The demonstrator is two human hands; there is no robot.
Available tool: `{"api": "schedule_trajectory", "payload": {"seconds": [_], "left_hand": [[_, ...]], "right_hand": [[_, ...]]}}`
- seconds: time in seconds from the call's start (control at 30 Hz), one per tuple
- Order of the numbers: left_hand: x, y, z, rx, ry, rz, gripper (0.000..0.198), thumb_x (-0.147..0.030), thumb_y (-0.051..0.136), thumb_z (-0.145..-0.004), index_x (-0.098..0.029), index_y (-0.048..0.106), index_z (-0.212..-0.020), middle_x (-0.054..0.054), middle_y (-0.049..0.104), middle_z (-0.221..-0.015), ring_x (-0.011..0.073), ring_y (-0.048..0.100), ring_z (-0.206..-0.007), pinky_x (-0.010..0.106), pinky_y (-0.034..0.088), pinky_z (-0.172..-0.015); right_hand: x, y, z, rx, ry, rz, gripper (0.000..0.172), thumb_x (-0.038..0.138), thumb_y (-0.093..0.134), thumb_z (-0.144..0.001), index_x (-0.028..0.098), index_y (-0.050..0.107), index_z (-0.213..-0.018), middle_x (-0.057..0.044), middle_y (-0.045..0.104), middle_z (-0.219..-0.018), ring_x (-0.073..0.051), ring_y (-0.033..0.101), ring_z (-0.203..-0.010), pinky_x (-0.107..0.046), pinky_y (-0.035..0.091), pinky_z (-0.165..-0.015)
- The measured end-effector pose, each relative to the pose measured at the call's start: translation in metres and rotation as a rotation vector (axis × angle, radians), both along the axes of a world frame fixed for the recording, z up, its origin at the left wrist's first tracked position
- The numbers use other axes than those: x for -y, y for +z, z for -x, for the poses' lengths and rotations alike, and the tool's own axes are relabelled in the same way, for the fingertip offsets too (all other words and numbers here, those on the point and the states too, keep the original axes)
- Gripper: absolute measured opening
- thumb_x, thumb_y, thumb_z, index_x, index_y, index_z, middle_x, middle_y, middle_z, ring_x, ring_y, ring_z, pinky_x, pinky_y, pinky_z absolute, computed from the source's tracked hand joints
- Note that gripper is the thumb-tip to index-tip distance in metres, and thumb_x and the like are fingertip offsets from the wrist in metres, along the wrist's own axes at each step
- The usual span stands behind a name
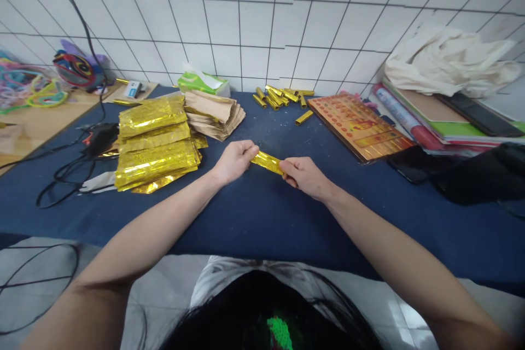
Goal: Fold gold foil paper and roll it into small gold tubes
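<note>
Both my hands grip one rolled strip of gold foil paper [267, 162] just above the blue cloth table [262, 213]. My left hand [233, 160] is closed on its left end and my right hand [303, 176] is closed on its right end. Left of my hands lies a stack of flat gold foil sheets [156, 142], with a pile of brown paper sheets [213, 112] behind it. Several finished gold rolls [281, 97] lie at the back of the table, one apart from the rest [304, 117].
An orange-and-gold printed pack [361, 126] lies at the right, beside stacked books [435, 120] topped with a white cloth [447, 60], a dark phone [410, 167] and a black bag [484, 175]. At the left are a black device with cables [98, 139], a green tissue box [203, 83] and a colourful toy [76, 68].
</note>
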State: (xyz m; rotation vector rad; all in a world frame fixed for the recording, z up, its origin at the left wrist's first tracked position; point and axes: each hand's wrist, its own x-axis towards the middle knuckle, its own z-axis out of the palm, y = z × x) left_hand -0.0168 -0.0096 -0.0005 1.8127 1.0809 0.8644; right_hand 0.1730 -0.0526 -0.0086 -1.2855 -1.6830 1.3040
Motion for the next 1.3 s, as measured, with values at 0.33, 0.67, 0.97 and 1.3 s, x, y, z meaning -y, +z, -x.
{"api": "schedule_trajectory", "payload": {"seconds": [0.33,0.67,0.97,1.3], "left_hand": [[-0.002,-0.004,-0.004,0.108,0.068,0.122,0.031,-0.034,0.047,-0.082,-0.017,0.038,-0.057,-0.008,0.036,-0.039,0.0044,0.032,-0.034,0.017,0.023,-0.039],[0.002,-0.003,-0.005,0.069,0.026,0.113,0.034,-0.04,0.044,-0.083,-0.018,0.036,-0.057,-0.008,0.035,-0.038,0.0047,0.031,-0.035,0.018,0.024,-0.039],[0.012,0.007,-0.004,-0.28,-0.298,-0.013,0.026,-0.04,0.052,-0.078,-0.016,0.055,-0.071,-0.003,0.054,-0.057,0.0084,0.047,-0.052,0.019,0.031,-0.049],[0.016,0.009,-0.003,-0.341,-0.437,0.093,0.029,-0.04,0.045,-0.082,-0.017,0.048,-0.065,-0.004,0.049,-0.05,0.0078,0.043,-0.047,0.018,0.031,-0.046]], "right_hand": [[-0.003,-0.004,0.001,-0.116,-0.04,0.083,0.029,0.043,0.051,-0.079,0.017,0.052,-0.066,0.006,0.045,-0.043,-0.004,0.033,-0.035,-0.018,0.023,-0.034],[-0.002,-0.007,0.005,-0.145,-0.118,0.066,0.028,0.039,0.048,-0.08,0.017,0.048,-0.062,0.009,0.033,-0.039,-0.004,0.024,-0.034,-0.02,0.015,-0.036],[-0.002,-0.003,0.0,0.1,0.109,-0.024,0.026,0.035,0.049,-0.079,0.016,0.05,-0.061,0.007,0.037,-0.047,-0.005,0.031,-0.042,-0.02,0.022,-0.041],[0.002,-0.004,0.001,0.147,0.114,-0.149,0.041,0.047,0.04,-0.085,0.017,0.046,-0.058,0.006,0.037,-0.051,-0.006,0.031,-0.046,-0.022,0.024,-0.046]]}}
